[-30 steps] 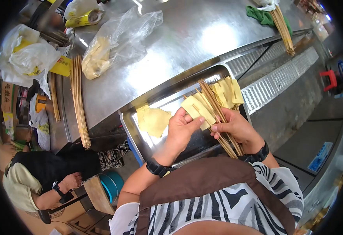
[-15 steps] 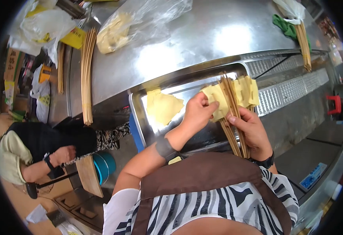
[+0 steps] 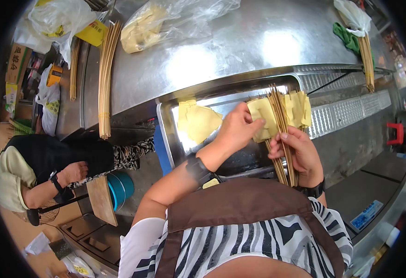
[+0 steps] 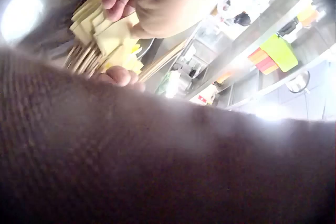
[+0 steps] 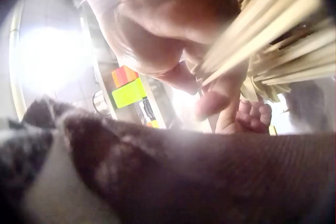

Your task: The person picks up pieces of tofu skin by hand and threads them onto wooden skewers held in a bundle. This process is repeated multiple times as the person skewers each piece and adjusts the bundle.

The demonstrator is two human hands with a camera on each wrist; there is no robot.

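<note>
My right hand (image 3: 302,153) grips a bundle of thin bamboo skewers (image 3: 281,116) over a metal tray (image 3: 161,127). At the left edge of that bundle, my left hand (image 3: 235,127) pinches a folded yellow tofu sheet (image 3: 262,113) between thumb and fingers. More skewered tofu sheets (image 3: 298,109) lie to the right of the bundle, their skewer ends pointing toward me. Flat tofu sheets (image 3: 198,120) lie loose at the tray's left end. In the left wrist view, the folded sheets (image 4: 113,35) overlap in layers by the fingertips. Loose skewers (image 5: 262,19) cross the right hand's fingers in the right wrist view.
A steel table (image 3: 212,60) stands beyond the tray, bearing a plastic bag (image 3: 142,30) of yellow sheets and a tied skewer bundle (image 3: 108,78). More skewers (image 3: 366,60) lie at the far right. Another person (image 3: 50,171) is at the left, near a teal bucket (image 3: 121,190).
The head view has shifted, so the tray and table sit farther right in it. The left hand has moved the tofu sheet up against the skewer bundle; the right hand keeps its grip.
</note>
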